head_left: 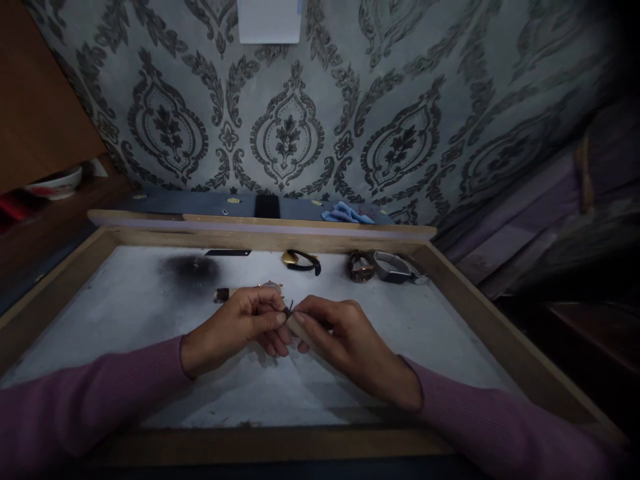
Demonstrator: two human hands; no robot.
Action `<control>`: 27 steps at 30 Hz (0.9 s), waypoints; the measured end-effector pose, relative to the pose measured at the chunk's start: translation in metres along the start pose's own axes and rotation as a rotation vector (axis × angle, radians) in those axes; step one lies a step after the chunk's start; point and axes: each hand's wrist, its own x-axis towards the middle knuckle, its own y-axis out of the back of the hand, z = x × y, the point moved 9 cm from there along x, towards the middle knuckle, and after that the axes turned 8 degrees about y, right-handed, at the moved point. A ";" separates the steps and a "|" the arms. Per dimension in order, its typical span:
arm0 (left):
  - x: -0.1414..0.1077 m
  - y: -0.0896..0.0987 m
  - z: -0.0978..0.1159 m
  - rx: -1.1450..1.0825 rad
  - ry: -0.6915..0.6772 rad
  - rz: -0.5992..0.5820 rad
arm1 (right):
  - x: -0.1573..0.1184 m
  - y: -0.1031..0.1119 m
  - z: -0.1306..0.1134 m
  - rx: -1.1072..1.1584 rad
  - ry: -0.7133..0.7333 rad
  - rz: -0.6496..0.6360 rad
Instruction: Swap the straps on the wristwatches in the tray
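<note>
My left hand (pixel 245 323) is closed in a pinch on a small dark piece (pixel 288 311), above the middle of the white-bottomed tray. A thin dark tip sticks up from it. My right hand (pixel 345 333) meets the left, its thumb and fingers pressed together at the same spot. What lies between the right fingers is mostly hidden. Just behind my left hand lies a watch case (pixel 271 285) with copper-coloured lugs, partly covered by the fingers. A short dark strap piece (pixel 221 295) lies left of it.
Along the tray's far side lie a black blade (pixel 228 253), a gold watch with black strap (pixel 301 261), a dark watch (pixel 361 265) and a grey-banded watch (pixel 393 267). The wooden rim (pixel 470 313) surrounds them. Behind it are a black phone-like slab (pixel 267 206) and blue cloth (pixel 346 213).
</note>
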 end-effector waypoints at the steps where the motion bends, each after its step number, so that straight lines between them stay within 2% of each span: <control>1: 0.000 0.000 0.000 0.002 -0.005 0.000 | 0.000 0.000 0.000 -0.007 0.002 0.000; 20: -0.001 -0.003 0.007 0.066 -0.042 0.013 | -0.003 0.003 -0.014 -0.232 0.146 -0.004; 27: -0.001 -0.004 0.006 0.075 -0.051 0.003 | -0.004 0.004 -0.018 -0.234 0.201 0.017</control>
